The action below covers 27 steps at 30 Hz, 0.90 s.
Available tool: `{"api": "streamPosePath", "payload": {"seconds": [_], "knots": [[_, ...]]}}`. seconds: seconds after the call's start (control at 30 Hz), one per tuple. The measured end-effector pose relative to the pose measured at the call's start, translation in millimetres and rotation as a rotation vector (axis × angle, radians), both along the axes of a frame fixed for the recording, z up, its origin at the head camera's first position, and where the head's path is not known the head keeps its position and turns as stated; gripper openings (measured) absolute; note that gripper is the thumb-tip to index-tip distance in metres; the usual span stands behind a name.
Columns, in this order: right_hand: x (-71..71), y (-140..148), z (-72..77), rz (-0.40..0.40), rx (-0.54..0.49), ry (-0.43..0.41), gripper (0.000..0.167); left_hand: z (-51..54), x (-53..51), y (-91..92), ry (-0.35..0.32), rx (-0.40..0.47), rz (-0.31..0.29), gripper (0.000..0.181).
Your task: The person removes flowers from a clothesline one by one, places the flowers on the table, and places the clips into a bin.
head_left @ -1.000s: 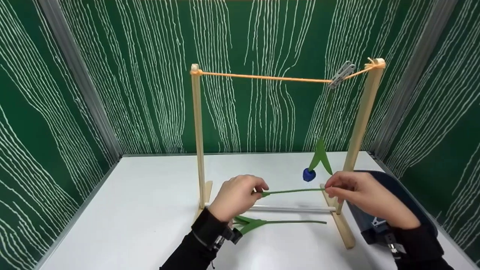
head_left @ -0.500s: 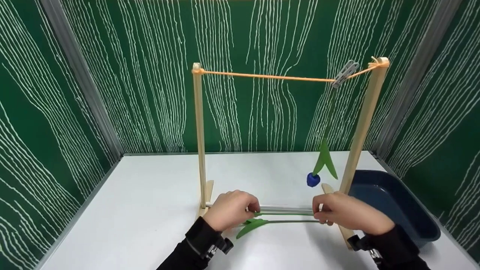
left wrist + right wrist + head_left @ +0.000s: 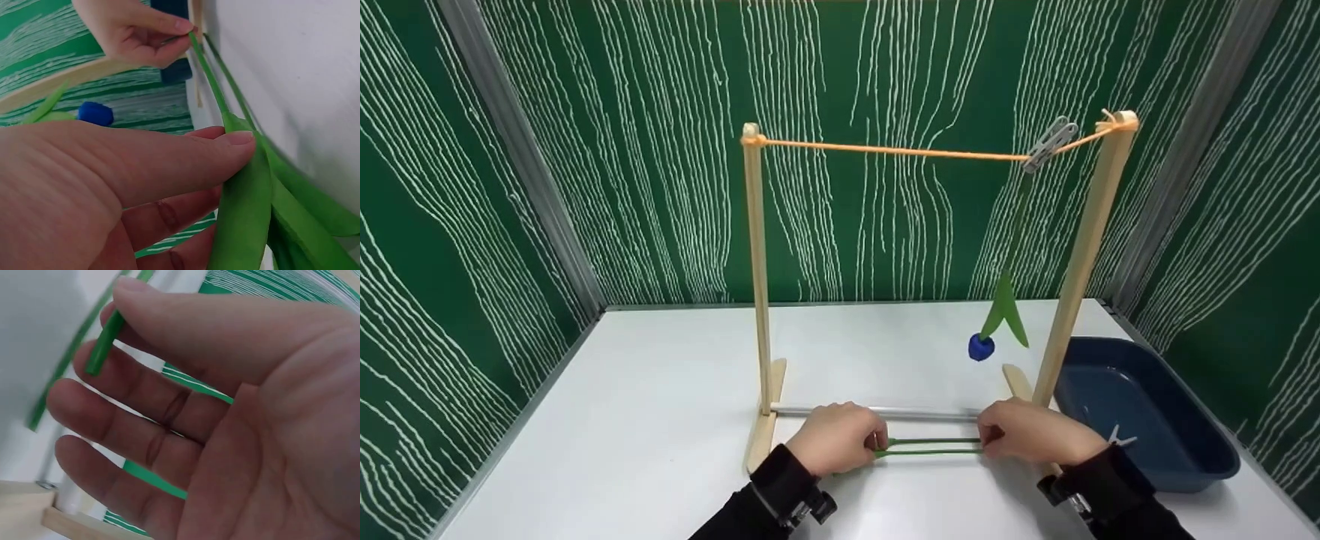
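Observation:
Two green flower stems lie side by side between the hands in the head view. The left hand [image 3: 840, 439] pinches one flower at its leaf base [image 3: 244, 169] between thumb and fingers. Near that stem's cut end [image 3: 104, 346], the right hand [image 3: 1031, 433] pinches it with thumb and forefinger, the other fingers loosely bent. The second stem [image 3: 228, 73] runs alongside on the white table, its leaves [image 3: 315, 197] beside the held one. The heads of both flowers are hidden. A blue flower [image 3: 981, 347] hangs upside down from a grey clothespin [image 3: 1050, 145] on the orange string [image 3: 885, 150].
The string spans two wooden posts [image 3: 757, 277], joined low down by a pale rod [image 3: 915, 412]. At the right stands a dark blue tray [image 3: 1207, 420] holding a light clothespin [image 3: 1122, 437]. Green walls with white lines enclose the white table [image 3: 622, 420].
Both hands have come down toward the table with the held flower, now beside the lying one. The right hand has shifted left, uncovering the tray. The hanging flower has swung slightly.

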State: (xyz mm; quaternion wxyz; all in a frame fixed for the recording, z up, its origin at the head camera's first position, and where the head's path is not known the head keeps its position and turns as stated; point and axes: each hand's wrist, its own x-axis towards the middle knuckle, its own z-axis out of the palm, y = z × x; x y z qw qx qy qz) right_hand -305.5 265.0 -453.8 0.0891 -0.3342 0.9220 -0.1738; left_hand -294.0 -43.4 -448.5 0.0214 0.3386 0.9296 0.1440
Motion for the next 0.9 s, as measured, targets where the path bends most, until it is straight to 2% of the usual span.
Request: {"api": "streamPosePath", "payload": {"seconds": [0.2,0.4,0.63,0.9], "knots": [[-3.9,-3,-11.1,-0.009,0.02,0.042,0.013,-9.6,-0.5,1.0,0.073,-0.033,-0.032,0.021],[-6.8,-4,-14.0,-0.045,0.034,0.098,0.013,-9.0,-1.4,-1.5,0.077,-0.056,-0.055,0.018],[-7.9,-2,-16.8,-0.06,0.023,0.121,0.013,-13.1,-1.7,-1.3,0.084,-0.044,-0.026,0.021],[-7.2,0,-18.5,-0.064,0.035,0.163,0.016,-17.6,-1.8,1.4,0.129,-0.023,-0.017,0.027]]}}
